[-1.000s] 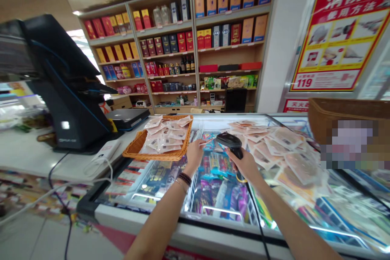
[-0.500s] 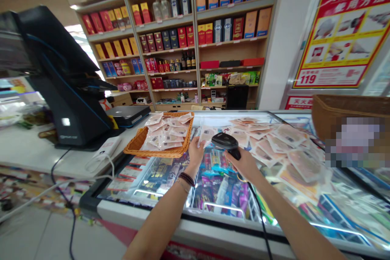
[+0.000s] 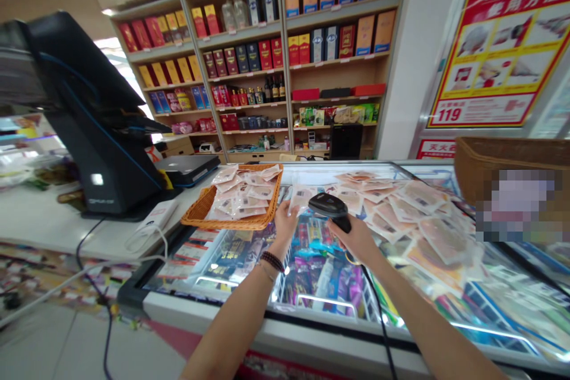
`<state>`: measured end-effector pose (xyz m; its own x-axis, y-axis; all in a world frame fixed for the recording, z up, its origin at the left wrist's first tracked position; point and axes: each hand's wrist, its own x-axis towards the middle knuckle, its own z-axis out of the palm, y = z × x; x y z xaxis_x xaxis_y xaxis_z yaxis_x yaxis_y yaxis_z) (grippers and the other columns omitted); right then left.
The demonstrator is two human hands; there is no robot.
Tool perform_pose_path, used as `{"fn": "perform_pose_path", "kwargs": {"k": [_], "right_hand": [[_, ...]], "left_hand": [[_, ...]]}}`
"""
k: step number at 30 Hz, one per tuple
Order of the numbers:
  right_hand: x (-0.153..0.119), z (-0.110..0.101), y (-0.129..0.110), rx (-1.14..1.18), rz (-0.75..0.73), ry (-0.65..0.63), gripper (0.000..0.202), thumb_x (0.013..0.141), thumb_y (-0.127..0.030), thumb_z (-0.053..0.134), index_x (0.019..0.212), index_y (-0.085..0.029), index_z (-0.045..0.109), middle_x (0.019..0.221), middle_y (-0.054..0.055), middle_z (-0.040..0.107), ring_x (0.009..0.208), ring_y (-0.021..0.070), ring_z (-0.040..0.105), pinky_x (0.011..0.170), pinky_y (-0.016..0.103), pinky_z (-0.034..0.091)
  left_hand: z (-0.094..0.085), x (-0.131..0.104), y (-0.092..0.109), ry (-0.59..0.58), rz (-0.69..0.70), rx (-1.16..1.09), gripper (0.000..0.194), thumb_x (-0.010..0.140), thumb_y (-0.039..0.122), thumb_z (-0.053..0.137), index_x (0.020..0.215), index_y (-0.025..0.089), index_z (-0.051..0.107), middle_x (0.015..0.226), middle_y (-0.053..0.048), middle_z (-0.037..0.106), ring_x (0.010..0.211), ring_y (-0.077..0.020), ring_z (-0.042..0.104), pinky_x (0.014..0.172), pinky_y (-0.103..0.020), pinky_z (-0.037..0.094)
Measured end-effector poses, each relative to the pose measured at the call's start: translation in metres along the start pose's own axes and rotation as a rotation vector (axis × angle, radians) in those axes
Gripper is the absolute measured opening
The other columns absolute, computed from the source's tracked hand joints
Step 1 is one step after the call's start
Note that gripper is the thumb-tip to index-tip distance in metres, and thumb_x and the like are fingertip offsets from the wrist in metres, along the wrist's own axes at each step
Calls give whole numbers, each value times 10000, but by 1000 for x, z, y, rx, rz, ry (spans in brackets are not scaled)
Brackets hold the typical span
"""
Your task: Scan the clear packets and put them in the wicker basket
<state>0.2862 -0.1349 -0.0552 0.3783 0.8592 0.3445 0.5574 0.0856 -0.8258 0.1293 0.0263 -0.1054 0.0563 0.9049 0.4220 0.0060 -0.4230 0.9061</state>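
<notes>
Over the glass-topped freezer, my left hand grips the lower edge of a clear packet with a barcode label. My right hand is wrapped round the handle of a black barcode scanner, whose head points left toward that packet. To the left, an orange wicker basket holds several flat clear packets. More flat packets lie spread in a loose pile on the glass, right of the scanner.
A black checkout terminal stands on the left counter, beside a flat black device. The scanner's cable hangs toward the front edge. A brown basket sits at right. Shelves of boxes stand behind.
</notes>
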Motion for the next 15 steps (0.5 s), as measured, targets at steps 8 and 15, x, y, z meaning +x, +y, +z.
{"fn": "perform_pose_path", "kwargs": {"k": [8,15], "right_hand": [[0,-26,1,108,40,44,446,820,-693,630,718,-264,565,409,-35,535,351,181,532,454,305,415],[-6,-107,25,44,111,200,452,782,-695,636,668,-268,543,401,-18,543,359,170,523,441,294,414]], "left_hand": [[13,6,-1,7,-105,-94,385,828,471,773,1056,181,661,867,-65,753,810,-218,744,697,-303,600],[63,21,10,-57,-101,-186,370,855,437,765,1089,181,636,971,-95,747,835,-207,744,702,-318,636]]}}
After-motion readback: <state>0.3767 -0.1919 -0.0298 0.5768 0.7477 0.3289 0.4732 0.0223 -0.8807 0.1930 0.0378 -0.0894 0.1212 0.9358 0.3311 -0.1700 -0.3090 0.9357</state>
